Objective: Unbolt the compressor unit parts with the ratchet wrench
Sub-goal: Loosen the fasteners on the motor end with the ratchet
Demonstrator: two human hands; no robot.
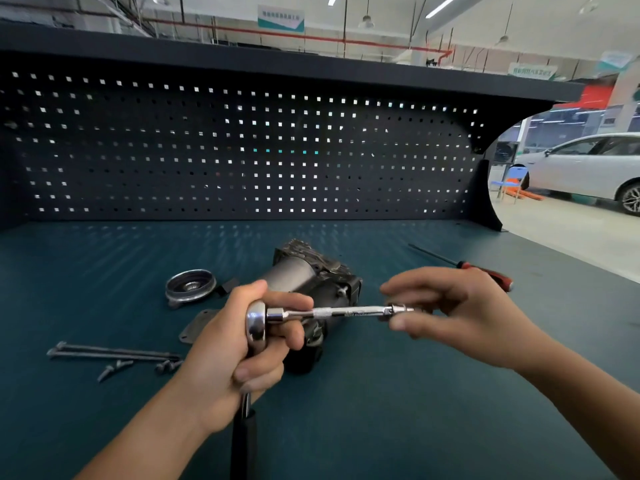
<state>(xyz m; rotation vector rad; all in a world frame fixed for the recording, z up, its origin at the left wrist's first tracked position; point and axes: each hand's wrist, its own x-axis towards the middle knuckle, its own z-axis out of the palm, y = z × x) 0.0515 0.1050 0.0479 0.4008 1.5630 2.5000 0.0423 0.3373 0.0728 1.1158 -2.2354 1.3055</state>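
Above the table's near middle, we hold the ratchet wrench [257, 323] off the work. The left hand [239, 344] is curled tight round its head and upper handle. The right hand [460, 313] pinches the socket [398, 310] at the end of the extension bar [346, 311] with thumb and fingertips. The compressor unit [311, 275] lies on its side at the table's centre, just behind the hands; the tool looks clear of it.

Done so far, we judge: round cover [190, 287] and flat plate [197, 325] sit off to its left, with 2 long bolts [114, 351] and a few short screws [114, 368] toward the near left edge.

Left: seat the socket, then whatever bolts remain on the body; those we cannot see. A red-handled screwdriver [485, 271] lies idle toward the right edge.
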